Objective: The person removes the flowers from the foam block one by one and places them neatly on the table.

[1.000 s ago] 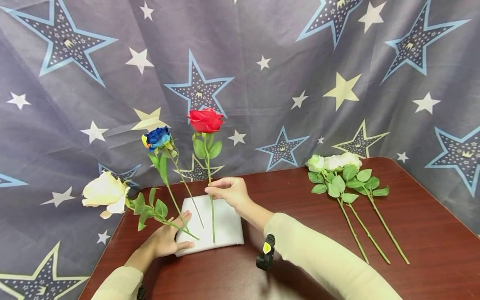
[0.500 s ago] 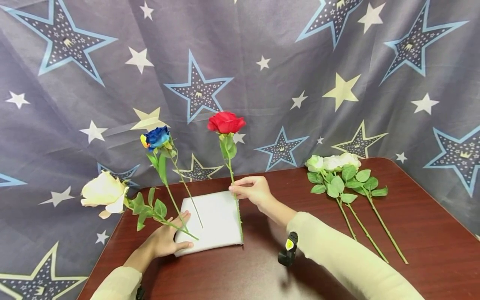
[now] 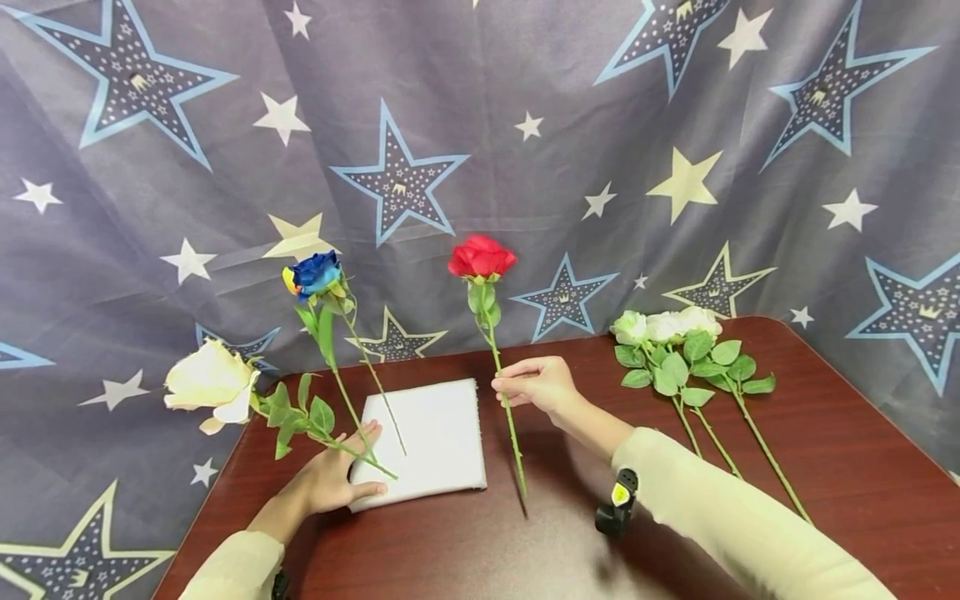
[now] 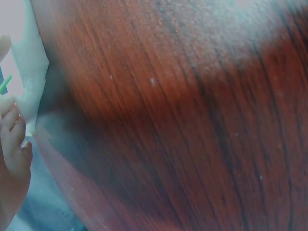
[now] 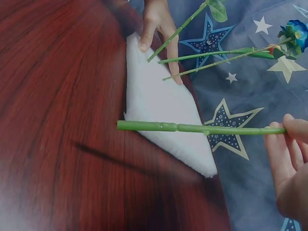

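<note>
My right hand (image 3: 543,387) pinches the stem of a red rose (image 3: 482,257) between thumb and fingers. The rose is nearly upright, its lower stem (image 5: 163,126) apart from the white foam block (image 3: 442,437), to the block's right in the head view. My left hand (image 3: 326,482) rests on the block's left side, thumb and fingers spread. A cream rose (image 3: 212,379) leans far left with its stem end at the block. Two more stems rise from the block toward a blue rose (image 3: 317,275); whether a second bloom hides behind it, I cannot tell.
Several white roses (image 3: 667,325) with green leaves lie on the right of the dark red wooden table (image 3: 450,550). A grey curtain (image 3: 510,192) printed with stars hangs behind the table. The cream rose and its leaves reach over my left wrist area.
My right hand has carried the red rose to the right, from over the foam block to beyond its right edge. The left hand has stayed put on the block.
</note>
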Demonstrator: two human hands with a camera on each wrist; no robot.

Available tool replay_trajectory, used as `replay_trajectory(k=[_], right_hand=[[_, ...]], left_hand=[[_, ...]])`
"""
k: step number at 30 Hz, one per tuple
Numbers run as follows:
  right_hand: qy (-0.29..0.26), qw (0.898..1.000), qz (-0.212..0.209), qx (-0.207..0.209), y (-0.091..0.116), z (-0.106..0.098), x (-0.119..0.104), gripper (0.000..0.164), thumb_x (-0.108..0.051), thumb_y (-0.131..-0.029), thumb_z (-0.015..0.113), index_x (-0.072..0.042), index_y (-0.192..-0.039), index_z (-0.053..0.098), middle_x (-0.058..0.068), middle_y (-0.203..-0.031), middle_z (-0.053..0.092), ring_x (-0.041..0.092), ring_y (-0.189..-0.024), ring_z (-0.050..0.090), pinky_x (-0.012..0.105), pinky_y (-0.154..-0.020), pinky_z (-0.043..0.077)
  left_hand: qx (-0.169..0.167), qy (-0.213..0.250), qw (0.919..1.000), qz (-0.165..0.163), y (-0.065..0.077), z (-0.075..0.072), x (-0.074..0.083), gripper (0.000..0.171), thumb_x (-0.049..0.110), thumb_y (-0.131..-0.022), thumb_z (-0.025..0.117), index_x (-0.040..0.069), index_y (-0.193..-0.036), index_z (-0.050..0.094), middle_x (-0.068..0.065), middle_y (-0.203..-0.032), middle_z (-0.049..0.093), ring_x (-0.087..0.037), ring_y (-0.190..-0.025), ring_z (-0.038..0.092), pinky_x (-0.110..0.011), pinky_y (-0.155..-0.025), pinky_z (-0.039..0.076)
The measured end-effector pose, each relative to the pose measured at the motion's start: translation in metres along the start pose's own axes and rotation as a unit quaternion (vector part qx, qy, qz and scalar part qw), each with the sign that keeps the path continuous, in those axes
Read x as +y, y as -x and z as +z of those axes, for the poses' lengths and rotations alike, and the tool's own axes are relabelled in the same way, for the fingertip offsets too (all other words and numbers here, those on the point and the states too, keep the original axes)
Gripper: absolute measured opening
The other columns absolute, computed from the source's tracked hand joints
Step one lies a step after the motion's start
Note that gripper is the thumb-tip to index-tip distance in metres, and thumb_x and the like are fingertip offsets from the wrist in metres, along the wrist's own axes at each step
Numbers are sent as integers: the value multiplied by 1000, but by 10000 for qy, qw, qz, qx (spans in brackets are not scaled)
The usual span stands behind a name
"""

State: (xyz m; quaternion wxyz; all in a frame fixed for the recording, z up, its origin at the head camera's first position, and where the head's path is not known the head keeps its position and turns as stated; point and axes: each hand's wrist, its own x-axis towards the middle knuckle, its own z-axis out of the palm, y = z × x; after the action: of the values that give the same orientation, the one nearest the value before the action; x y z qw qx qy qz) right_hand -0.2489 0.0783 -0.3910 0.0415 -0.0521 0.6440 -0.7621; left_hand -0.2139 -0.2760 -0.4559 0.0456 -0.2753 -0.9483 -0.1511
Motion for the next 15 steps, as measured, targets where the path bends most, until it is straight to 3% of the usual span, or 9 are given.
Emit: replay_trajectory(k=[8,15], right_hand=[[397,9977,509,203,10,-32,1,35,11,-77,69,20,-110,62,10,-78,75,9,-63,71,34,-66,62],[559,9947,857,-30,18,-61,0,42,11,-79,66,22,-118,55,10,-85,75,9,-70,70,34,-72,62]], left_hand=[[-29,56,10000,-63,-1,-2,1,86,40,-76,77,-4,-142,43,-24,-147,43,-42,-136,42,-58,-109,35],[-28,68,9999,-86,1,0,-1,87,41,-75,78,-3,-142,43,-24,-148,43,-42,-136,41,-57,-109,35]])
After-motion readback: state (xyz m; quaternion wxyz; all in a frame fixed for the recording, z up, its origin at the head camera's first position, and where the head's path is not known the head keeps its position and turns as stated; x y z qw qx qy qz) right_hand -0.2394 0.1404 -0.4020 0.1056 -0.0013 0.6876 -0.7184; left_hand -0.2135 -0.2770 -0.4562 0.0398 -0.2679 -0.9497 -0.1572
